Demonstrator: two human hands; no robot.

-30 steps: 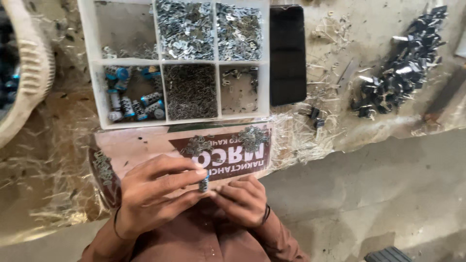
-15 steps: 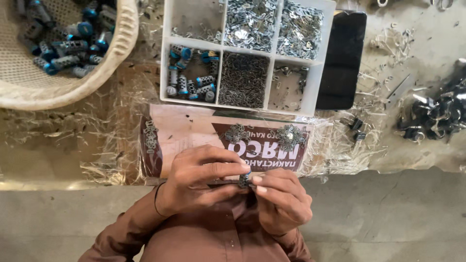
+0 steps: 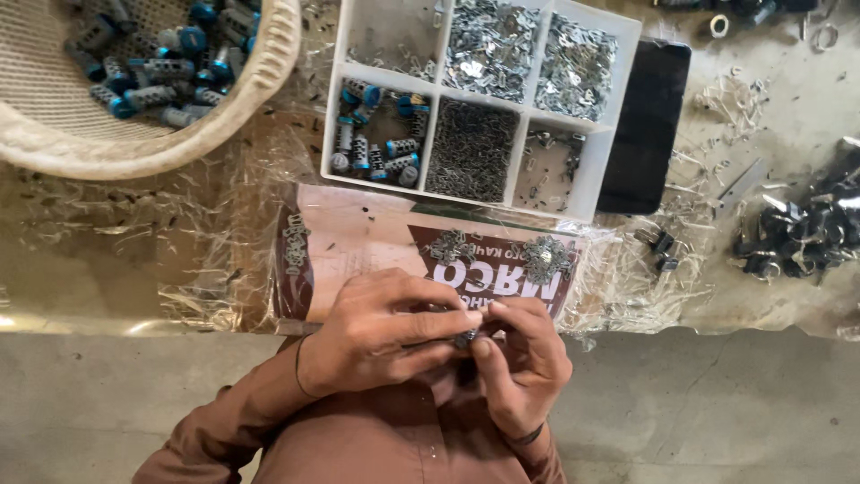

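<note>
Head view: brown printed package (image 3: 358,246) beneath hands (image 3: 448,336)

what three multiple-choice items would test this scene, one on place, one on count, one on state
1. Where is the black phone?
A. right of the white tray
B. in the basket
C. on the printed card

2. How many compartments has the tray?
A. four
B. six
C. nine

3. What do the left hand and right hand do?
A. lie flat, apart
B. pinch a small metal part together
C. lift the tray

Answers: 1 A, it lies along the tray's right wall; 2 B, two rows of three; 3 B, fingertips meet on the part.
</note>
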